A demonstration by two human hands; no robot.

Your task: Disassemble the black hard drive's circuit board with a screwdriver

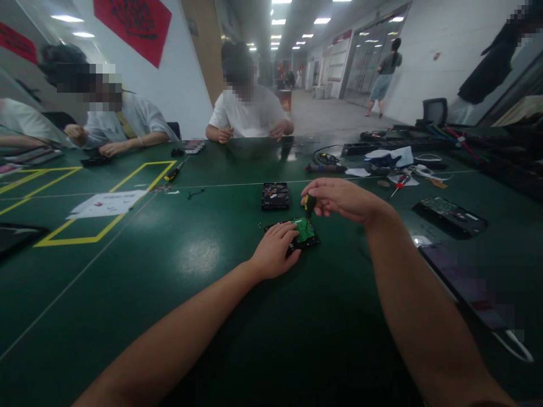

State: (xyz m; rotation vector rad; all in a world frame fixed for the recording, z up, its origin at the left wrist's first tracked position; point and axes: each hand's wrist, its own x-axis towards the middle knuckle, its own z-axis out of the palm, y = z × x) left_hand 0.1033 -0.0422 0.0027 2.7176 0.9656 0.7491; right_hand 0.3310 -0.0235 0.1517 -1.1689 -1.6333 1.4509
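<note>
A hard drive (311,242) with a green circuit board (304,229) facing up lies on the table in front of me. My left hand (278,249) holds it down at its left part, fingers across the top and thumb along the near edge. Closed round a black and yellow screwdriver (310,204), my right hand (335,198) is above the board. The screwdriver stands upright, its tip at the right part of the board; whether it sits in a screw is too small to tell. Just beyond lies a second hard drive (275,196).
At right lie another drive (452,217), a phone-like device (462,285) with a white cable, and a red screwdriver (401,182). A dark pen-shaped tool (326,169) is further back. Left are paper (106,204) and a yellow-black screwdriver (173,171). People sit across the green table (199,305).
</note>
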